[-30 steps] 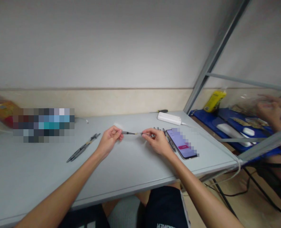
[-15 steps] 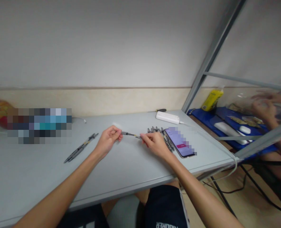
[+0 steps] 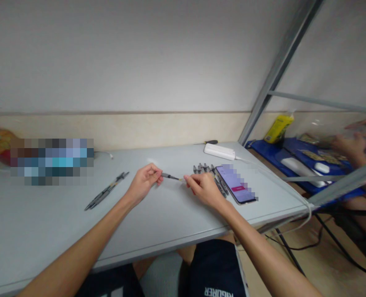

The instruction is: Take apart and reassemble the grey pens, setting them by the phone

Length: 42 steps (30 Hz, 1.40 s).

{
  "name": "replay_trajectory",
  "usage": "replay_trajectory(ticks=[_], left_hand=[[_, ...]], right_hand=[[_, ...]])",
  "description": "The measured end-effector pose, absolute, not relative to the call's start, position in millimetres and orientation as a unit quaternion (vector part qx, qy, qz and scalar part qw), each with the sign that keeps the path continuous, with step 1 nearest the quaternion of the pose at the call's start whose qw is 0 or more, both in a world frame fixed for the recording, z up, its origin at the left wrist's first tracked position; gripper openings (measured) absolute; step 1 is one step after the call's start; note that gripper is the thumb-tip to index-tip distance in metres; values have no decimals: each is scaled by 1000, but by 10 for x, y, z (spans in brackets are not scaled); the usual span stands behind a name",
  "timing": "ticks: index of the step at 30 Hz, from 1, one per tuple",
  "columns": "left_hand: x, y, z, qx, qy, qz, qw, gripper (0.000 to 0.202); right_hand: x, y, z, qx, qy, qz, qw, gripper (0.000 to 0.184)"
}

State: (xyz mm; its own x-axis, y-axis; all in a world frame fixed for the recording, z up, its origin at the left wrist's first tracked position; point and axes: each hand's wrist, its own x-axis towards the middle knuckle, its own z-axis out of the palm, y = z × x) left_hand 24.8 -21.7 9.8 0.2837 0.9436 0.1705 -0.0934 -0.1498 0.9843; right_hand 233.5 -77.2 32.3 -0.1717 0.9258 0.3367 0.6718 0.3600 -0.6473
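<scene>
My left hand [image 3: 146, 181] pinches the grey end of a pen [image 3: 170, 176] between thumb and fingers, just above the table. A thin dark length of this pen points right and ends in a yellowish tip. At that tip my right hand [image 3: 200, 186] is closed in a pinch; whatever lies between its fingertips is too small to make out. Left of my left hand, a few grey and black pens [image 3: 106, 191] lie side by side. Several more pens [image 3: 212, 173] lie in a row beyond and beside my right hand, partly hidden by it.
A phone [image 3: 236, 184] with a lit screen lies right of the pens. Behind are a white power bank [image 3: 219, 151] with a cable and a screwdriver [image 3: 210, 142]. Past the metal frame [image 3: 260, 101], another person's hands [image 3: 353, 144] are over a blue table [image 3: 265, 153].
My hands stay close together around the pen. The dark piece seen at my right fingertips no longer shows there, and the pen's yellowish tip is now near them. The view has shifted slightly.
</scene>
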Motion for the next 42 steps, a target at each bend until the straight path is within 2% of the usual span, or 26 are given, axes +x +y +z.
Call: replay_trajectory(ticks=[1, 4, 7, 10, 13, 16, 18, 21, 24, 28, 33, 42], left_hand=[[246, -215, 95, 588, 360, 479, 544, 30], [240, -191, 71, 575, 365, 488, 546, 28], [238, -168, 45, 553, 366, 491, 566, 30], [239, -173, 44, 546, 364, 483, 580, 32], [248, -205, 67, 565, 366, 480, 563, 31], [261, -231, 91, 581, 367, 479, 547, 31], [264, -232, 93, 585, 370, 479, 540, 30], [257, -214, 80, 579, 377, 474, 546, 29], [247, -196, 74, 545, 379, 471, 581, 30], [239, -189, 84, 500, 376, 466, 626, 31], [239, -172, 35, 539, 373, 456, 602, 33], [272, -190, -23, 579, 377, 459, 558, 31]], right_hand=[[2330, -772, 317, -541, -741, 185, 352, 46], [2338, -766, 291, -538, -737, 167, 372, 31], [2353, -770, 258, -505, -759, 116, 394, 35], [2334, -785, 243, -500, -766, 106, 390, 20], [2296, -790, 256, -537, -731, 164, 387, 30], [2287, -772, 275, -563, -673, 284, 385, 43], [2305, -760, 285, -559, -659, 329, 380, 43], [2336, -759, 292, -541, -694, 245, 406, 29], [2338, -776, 273, -499, -752, 148, 404, 31], [2288, -797, 236, -487, -776, 118, 381, 23], [2253, -803, 270, -517, -749, 193, 368, 23], [2265, -742, 337, -539, -597, 461, 375, 28]])
